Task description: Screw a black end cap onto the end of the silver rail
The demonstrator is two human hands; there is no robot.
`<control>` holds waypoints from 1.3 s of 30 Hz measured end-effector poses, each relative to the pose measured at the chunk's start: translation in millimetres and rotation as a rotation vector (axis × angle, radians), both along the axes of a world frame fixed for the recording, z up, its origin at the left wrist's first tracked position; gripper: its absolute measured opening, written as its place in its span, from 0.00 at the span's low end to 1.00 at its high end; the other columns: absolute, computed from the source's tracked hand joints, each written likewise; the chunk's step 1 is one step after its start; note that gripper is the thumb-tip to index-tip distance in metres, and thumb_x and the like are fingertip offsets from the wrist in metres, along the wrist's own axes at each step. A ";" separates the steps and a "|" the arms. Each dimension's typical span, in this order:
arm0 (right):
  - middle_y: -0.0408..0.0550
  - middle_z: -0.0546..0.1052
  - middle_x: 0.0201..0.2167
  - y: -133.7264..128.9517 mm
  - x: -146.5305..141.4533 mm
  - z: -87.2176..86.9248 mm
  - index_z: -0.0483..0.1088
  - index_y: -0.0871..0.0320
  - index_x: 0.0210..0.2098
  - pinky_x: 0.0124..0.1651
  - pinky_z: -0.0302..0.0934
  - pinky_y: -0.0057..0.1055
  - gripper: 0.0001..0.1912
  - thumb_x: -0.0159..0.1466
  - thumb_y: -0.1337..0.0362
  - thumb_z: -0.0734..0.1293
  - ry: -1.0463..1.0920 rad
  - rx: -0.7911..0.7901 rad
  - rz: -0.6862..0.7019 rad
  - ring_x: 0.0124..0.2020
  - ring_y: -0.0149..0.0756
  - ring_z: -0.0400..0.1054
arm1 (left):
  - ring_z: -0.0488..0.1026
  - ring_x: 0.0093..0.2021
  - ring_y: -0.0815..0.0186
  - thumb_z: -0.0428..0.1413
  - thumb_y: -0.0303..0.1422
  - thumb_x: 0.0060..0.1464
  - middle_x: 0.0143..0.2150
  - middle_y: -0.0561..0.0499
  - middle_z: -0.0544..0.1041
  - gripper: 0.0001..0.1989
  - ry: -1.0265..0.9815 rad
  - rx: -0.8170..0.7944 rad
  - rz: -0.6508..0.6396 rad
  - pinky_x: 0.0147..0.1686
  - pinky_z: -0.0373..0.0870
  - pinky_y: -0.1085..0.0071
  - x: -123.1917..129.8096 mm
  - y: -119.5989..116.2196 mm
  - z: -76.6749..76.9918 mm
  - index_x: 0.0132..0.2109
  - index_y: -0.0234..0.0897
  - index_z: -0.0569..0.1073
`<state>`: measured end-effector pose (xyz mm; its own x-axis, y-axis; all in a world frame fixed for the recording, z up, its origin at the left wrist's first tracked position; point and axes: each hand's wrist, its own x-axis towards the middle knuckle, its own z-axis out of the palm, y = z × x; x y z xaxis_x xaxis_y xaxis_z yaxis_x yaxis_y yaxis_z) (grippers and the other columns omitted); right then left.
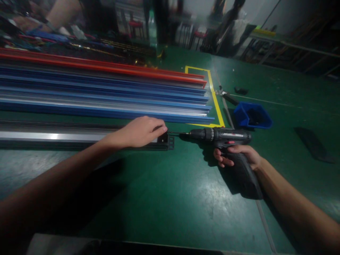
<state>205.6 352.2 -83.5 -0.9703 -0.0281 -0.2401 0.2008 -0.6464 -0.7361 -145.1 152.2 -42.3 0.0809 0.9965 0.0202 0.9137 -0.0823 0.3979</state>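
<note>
My right hand [239,156] is wrapped round the grip of a black cordless drill [231,136], which lies level and points left. Its long thin bit [175,133] reaches the end of a black and silver metal profile [53,135]. My left hand [138,131] rests over that profile near its right end, thumb and fingers closed at the edge. A black slotted end piece [170,142] shows just below the fingertips. Whether the bit sits in a screw cannot be made out, since the fingers partly cover that spot.
Beyond the profile lie several blue profiles [106,95] and a red one [106,65], beside yellow tape [218,109]. To the right are a blue bin [257,122], pliers [228,97] and a dark flat piece [313,145]. Another person's arm [62,14] is at the upper left.
</note>
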 end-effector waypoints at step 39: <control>0.53 0.77 0.35 -1.4 0.4 4.2 0.77 0.71 0.43 0.41 0.71 0.30 0.13 0.67 0.65 0.67 -0.074 0.000 -0.028 0.23 0.24 0.64 | 0.76 0.39 0.61 0.41 0.48 0.71 0.41 0.49 0.82 0.25 0.011 0.007 -0.006 0.38 0.63 0.68 0.1 -0.1 -0.2 0.44 0.40 0.78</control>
